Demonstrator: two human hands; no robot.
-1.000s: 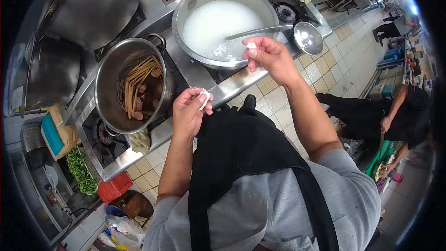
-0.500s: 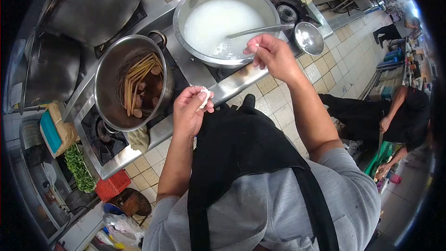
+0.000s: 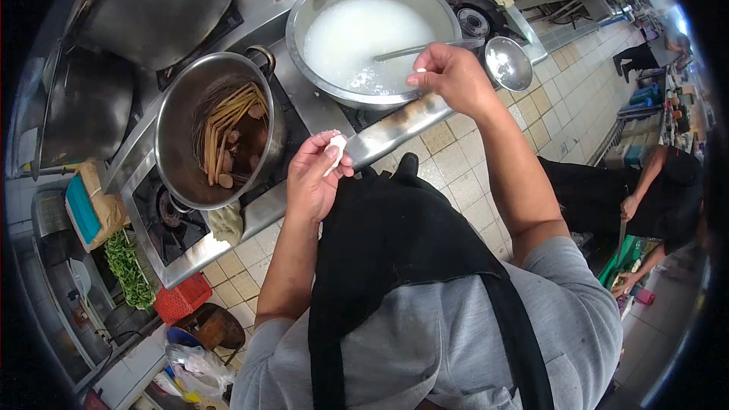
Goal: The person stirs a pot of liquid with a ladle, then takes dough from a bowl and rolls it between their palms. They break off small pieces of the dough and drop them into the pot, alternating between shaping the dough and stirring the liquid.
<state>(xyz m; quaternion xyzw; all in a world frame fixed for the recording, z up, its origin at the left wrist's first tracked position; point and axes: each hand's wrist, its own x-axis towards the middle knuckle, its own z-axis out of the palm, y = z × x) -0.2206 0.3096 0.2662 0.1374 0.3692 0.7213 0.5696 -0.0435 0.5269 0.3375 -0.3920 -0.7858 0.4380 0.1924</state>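
Observation:
My left hand (image 3: 311,182), fingers curled, grips a soft white lump (image 3: 335,156) that looks like dough. Above the near right part of a large metal bowl (image 3: 446,19), my right hand (image 3: 462,85) is closed in a pinch. A small white bit (image 3: 421,70) shows at its fingertips. Cloudy white liquid (image 3: 364,30) fills much of the bowl, with white bits floating at the near side. A ladle (image 3: 507,63) lies across the rim, its handle dipping into the liquid and its cup outside, right of my right hand.
Left of the bowl stands a deep metal pot (image 3: 171,163) holding yellowish stalks (image 3: 220,129) and brown pieces in dark liquid. A rag (image 3: 225,223) hangs at the stove edge. Green vegetables (image 3: 127,269) and a red basket (image 3: 182,298) are lower left. Another person (image 3: 645,197) works at far right.
My right hand has shifted slightly, its fingers drawn in tighter above the bowl. My left hand stays nearly in place, and the white lump looks longer. The view has moved a little.

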